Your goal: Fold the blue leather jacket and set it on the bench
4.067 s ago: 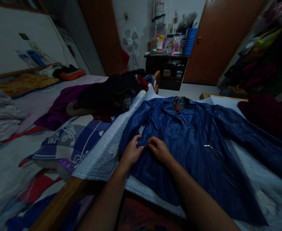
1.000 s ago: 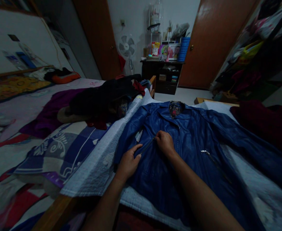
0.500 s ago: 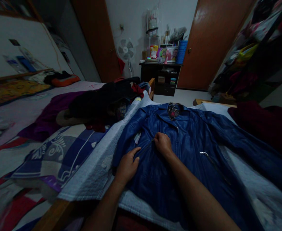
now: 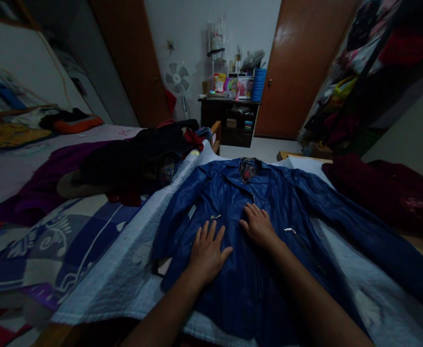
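A blue leather-like jacket (image 4: 233, 289) lies front side up in front of me, its collar at the far end and its right-hand sleeve stretched out to the side. My left hand (image 4: 208, 250) rests flat on its left front, fingers spread, just below a silver zipper pull (image 4: 216, 217). Over the middle front, beside the main zipper, my right hand (image 4: 258, 222) lies with its fingers extended. Another silver zipper pull (image 4: 290, 230) shows on the right front. Neither hand grips anything.
The jacket lies on a pale blue quilted cover (image 4: 125, 274). Piled dark clothes (image 4: 125, 154) and a checked blue pillow (image 4: 70, 241) are at the left. Maroon cloth (image 4: 381, 193) lies at the right. A fan (image 4: 178, 77) and a dark cabinet (image 4: 229, 120) stand at the back.
My right hand has let go of the left pocket's zipper pull and moved onto the middle front. My left hand has shifted inward and flattened. The view has turned slightly right.
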`<state>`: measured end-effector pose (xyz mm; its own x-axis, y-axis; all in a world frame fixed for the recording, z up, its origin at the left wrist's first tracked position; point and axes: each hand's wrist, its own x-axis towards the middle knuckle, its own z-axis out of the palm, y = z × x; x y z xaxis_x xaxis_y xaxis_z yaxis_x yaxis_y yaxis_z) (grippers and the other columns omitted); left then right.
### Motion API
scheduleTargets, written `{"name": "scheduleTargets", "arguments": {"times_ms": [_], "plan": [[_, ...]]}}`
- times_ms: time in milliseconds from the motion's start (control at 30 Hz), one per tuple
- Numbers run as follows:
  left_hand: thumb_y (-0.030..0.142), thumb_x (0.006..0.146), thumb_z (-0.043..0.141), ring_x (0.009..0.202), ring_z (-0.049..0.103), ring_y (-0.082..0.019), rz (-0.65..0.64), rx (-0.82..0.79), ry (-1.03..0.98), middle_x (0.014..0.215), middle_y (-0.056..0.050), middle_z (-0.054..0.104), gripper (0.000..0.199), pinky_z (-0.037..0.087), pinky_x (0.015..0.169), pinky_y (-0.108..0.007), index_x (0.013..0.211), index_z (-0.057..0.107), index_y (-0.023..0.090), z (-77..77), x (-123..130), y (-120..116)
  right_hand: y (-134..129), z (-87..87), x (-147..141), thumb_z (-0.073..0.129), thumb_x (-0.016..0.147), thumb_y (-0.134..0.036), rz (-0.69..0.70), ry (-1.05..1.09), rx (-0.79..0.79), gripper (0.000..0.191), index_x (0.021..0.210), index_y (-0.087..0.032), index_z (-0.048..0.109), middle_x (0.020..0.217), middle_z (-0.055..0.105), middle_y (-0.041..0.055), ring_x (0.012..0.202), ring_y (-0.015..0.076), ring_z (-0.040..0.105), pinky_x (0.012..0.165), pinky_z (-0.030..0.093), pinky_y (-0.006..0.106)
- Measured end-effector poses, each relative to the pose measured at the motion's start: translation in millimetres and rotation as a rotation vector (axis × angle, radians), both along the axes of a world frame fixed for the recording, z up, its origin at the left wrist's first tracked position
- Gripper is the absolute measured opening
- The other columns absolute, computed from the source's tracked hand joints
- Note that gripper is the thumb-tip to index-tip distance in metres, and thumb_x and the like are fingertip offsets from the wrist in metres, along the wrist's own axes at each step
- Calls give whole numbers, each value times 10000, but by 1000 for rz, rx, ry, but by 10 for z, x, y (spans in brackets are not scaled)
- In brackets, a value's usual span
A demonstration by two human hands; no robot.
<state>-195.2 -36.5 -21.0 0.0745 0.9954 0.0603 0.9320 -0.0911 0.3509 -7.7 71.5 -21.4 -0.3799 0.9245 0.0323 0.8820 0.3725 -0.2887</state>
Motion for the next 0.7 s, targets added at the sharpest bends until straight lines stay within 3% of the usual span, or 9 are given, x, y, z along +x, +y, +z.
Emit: {"name": "scheduleTargets", "arguments": {"times_ms": [100, 200, 333, 433, 600, 700], "plan": [[509, 854, 554, 1441, 227, -389, 12, -49, 3, 1542, -139, 351, 639, 202, 1138, -581, 1421, 466, 227, -28, -2, -21, -16, -78, 121, 436, 951, -462, -33, -58, -36, 575, 1464, -206, 384, 1568, 297, 112, 1457, 289, 210, 1145, 161, 531], [487, 794, 627, 1395, 312, -426, 11, -118, 16, 1494, -178, 416, 638, 250, 1105, -589, 1359, 537, 205, 110, -15, 10, -16, -65, 206, 435, 949, -476, -16, -46, -64, 587, 1476, -227, 366, 1571, 293, 99, 1455, 285, 219, 1140, 182, 522], [365, 760, 671, 1209, 535, -389, -24, -107, 47, 1205, -178, 654, 370, 316, 1056, -562, 1095, 677, 208, 379, 37, 228, 68, 61, 307, 447, 951, -390, 41, 52, -67, 438, 1326, -182, 536, 1427, 509, 122, 1327, 246, 445, 1074, 330, 404], [286, 817, 607, 1186, 547, -335, -88, -9, 19, 1143, -155, 673, 269, 320, 1063, -514, 1067, 663, 203, 470, 159, 539, 212, 100, 409, 403, 957, -261, 23, 115, -11, 328, 1200, -165, 601, 1239, 641, 109, 1165, 195, 577, 1000, 398, 328], [226, 855, 557, 1310, 443, -299, -218, 59, 36, 1321, -158, 573, 320, 297, 1104, -441, 1165, 607, 160, 329, 501, 1195, 477, -8, 575, 485, 918, -236, -39, -12, 117, 433, 1332, -111, 517, 1446, 476, 161, 1365, 261, 395, 1111, 293, 405], [307, 880, 559, 1256, 480, -289, -175, 71, 48, 1277, -162, 585, 333, 353, 1052, -411, 1167, 589, 139, 185, 715, 1505, 568, -35, 629, 498, 923, -311, -49, -77, 103, 453, 1312, -82, 535, 1424, 492, 188, 1337, 286, 425, 1095, 309, 410]]}}
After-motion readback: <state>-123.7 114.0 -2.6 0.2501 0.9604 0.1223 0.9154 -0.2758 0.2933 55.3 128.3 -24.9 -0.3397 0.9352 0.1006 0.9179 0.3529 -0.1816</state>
